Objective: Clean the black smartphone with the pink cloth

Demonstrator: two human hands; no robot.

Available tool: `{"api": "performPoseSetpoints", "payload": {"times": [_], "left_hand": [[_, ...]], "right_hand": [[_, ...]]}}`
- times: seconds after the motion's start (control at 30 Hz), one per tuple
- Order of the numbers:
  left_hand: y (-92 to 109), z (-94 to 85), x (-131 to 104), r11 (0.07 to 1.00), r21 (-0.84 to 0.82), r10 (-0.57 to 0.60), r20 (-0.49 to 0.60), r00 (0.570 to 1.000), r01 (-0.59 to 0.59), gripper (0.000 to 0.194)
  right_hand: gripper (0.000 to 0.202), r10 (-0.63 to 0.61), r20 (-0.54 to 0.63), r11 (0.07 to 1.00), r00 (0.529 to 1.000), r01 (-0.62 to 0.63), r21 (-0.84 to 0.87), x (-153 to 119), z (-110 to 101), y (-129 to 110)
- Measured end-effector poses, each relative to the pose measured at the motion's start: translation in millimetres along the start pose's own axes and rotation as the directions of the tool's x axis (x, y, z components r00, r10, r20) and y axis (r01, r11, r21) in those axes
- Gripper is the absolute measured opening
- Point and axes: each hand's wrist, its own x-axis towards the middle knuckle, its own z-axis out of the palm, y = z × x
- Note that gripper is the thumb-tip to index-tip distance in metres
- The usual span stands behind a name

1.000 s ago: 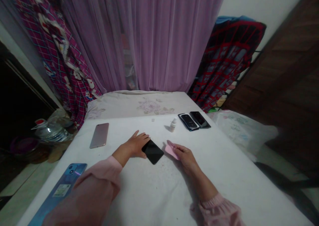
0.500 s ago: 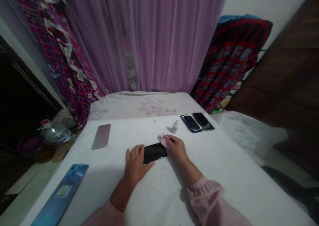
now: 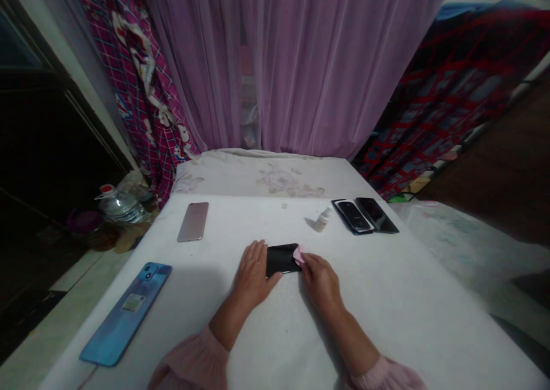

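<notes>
A black phone-like slab lies flat on the white-covered table. My left hand is closed round its left end, fingers over the far edge and thumb along the near edge. A small pink cloth is pinched in my right hand and touches the slab's right end. Beyond my right hand stands a small white bottle.
Several phones lie around: a rose-gold one at the back left, a blue one at the front left, and dark ones at the back right. Purple curtains hang behind the table.
The view has shifted, so things on the table sit further right. My right hand has come down nearer, and the pink cloth now lies over the slab's right end.
</notes>
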Motion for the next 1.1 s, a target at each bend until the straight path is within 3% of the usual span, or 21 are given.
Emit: {"api": "performPoseSetpoints", "payload": {"times": [0.1, 0.33, 0.43, 0.57, 0.7, 0.93, 1.1], "left_hand": [[1, -3.4, 1, 1.000, -0.025, 0.009, 0.020, 1.000, -0.008, 0.068], [0, -4.8, 0, 0.999, -0.049, 0.011, 0.017, 1.000, -0.010, 0.069], [0, -3.9, 0, 0.999, -0.043, 0.013, 0.014, 1.000, -0.012, 0.070], [1, -3.5, 0, 1.000, -0.023, 0.010, 0.019, 1.000, -0.010, 0.070], [1, -4.2, 1, 1.000, -0.019, 0.014, 0.037, 0.999, -0.013, 0.070], [-3, -2.7, 3, 0.998, -0.037, 0.052, 0.031, 0.998, -0.051, 0.068], [-15, 1.0, -4, 0.999, -0.023, 0.049, 0.016, 0.999, -0.048, 0.078]], "right_hand": [[0.033, -0.002, -0.019, 1.000, 1.000, 0.002, 0.001, 5, 6, 3], [0.037, -0.023, -0.011, 1.000, 1.000, 0.023, 0.014, 48, 27, 1], [0.037, -0.069, -0.055, 0.997, 0.996, 0.071, 0.025, 42, 29, 5], [0.035, -0.086, -0.115, 0.996, 0.990, 0.090, 0.026, 13, 22, 13], [0.036, -0.079, -0.109, 0.996, 0.991, 0.082, 0.022, -6, 13, 14], [0.039, -0.058, -0.049, 0.998, 0.997, 0.058, -0.004, 17, 11, -3], [0.042, -0.045, -0.025, 0.998, 0.999, 0.044, -0.033, 21, 11, -6]]}}
